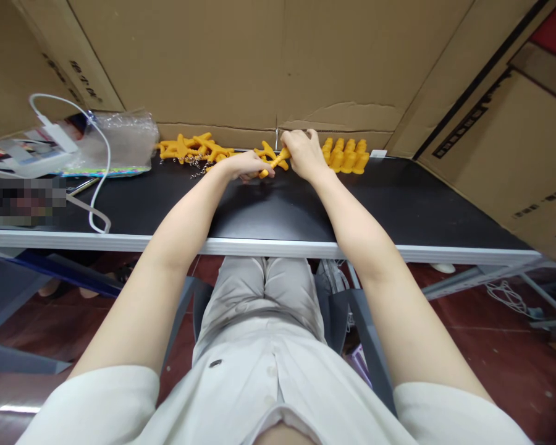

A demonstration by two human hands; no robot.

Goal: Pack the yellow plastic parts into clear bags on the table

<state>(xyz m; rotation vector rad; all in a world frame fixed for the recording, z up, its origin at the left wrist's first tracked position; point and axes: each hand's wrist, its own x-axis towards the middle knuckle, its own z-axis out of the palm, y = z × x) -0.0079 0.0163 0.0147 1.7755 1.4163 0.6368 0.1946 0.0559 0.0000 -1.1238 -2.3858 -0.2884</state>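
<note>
Over the back of the black table, a slim yellow plastic piece [277, 162] spans the gap between my two hands at a slant. My left hand [249, 165] is closed around its lower end. The fingers of my right hand [303, 153] grip its upper end from above, partly hiding it. Behind the hands lies another yellow branched piece [267, 149]. Left of them is a heap of yellow star-like pieces [180, 148] with small metal springs [196, 162] along its front. Upright yellow stepped pieces [346, 156] stand in rows just right of my right hand.
Cardboard walls [278, 68] close off the back and sides. At the left are a clear plastic bag [120, 139], a white cable [107, 161] and a white power strip [50, 157]. A metal rim [278, 248] edges the table [426, 204]. A small white tag [379, 153] lies at the back right.
</note>
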